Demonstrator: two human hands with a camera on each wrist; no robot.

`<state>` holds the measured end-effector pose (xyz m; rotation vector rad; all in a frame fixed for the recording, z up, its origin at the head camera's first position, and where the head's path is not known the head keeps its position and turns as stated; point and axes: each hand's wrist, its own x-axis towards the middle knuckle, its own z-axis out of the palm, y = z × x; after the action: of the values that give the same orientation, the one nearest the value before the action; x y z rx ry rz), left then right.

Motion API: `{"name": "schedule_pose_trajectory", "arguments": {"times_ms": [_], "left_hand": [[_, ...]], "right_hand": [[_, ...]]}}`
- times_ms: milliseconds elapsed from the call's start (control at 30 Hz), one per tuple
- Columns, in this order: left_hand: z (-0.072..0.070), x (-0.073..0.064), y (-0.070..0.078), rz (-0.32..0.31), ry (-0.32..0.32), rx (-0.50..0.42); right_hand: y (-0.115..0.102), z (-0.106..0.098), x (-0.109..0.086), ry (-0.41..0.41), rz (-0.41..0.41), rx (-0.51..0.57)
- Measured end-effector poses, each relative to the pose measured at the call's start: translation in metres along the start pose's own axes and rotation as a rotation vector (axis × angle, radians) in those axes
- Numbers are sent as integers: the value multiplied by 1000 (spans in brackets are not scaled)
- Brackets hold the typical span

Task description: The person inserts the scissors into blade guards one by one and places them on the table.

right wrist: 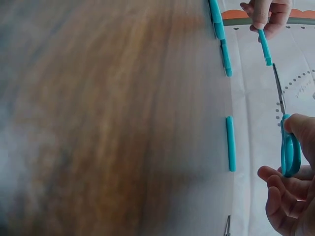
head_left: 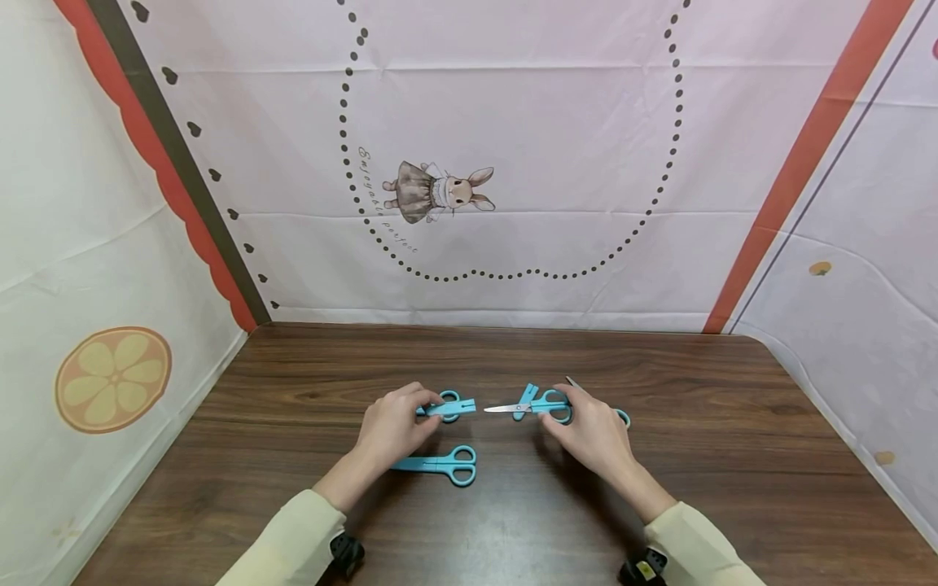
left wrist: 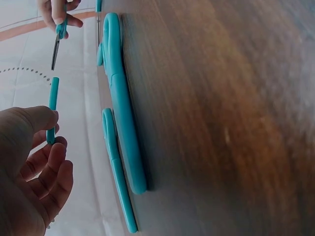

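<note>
Pinching a blue sheath (left wrist: 54, 92), left hand (head_left: 396, 425) closes thumb against fingertips, other fingers loosely bent. Right hand (head_left: 592, 431) grips blue-handled scissors (head_left: 541, 405) by the loops; both things held above the counter (head_left: 703, 382), blade tip just apart from the sheath's end. Loose sheath (right wrist: 231, 143) on the counter beneath; two sheathed pairs (left wrist: 121, 103) near left hand. Backdrop cloth (head_left: 528, 146): sideways rabbit print (head_left: 440, 193), script reading "Enjoyable perfect". Yellow label (head_left: 646, 570) on right wrist device, too small to read.
</note>
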<state>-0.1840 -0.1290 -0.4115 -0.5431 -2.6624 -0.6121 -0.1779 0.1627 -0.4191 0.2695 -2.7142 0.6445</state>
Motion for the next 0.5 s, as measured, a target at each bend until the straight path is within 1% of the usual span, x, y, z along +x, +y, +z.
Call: {"name": "schedule_pose_trajectory", "arguments": {"times_ms": [167,267,500], "left_hand": [[2,-1,1,-9,-15,-6],[3,-1,1,2,-14,-6],[4,-2,2,26,-15,-41]], "right_hand": [[-1,1,1,5,5,6],[-2,2,2,8,8,9],[-4,4,3,0,12,10]]}}
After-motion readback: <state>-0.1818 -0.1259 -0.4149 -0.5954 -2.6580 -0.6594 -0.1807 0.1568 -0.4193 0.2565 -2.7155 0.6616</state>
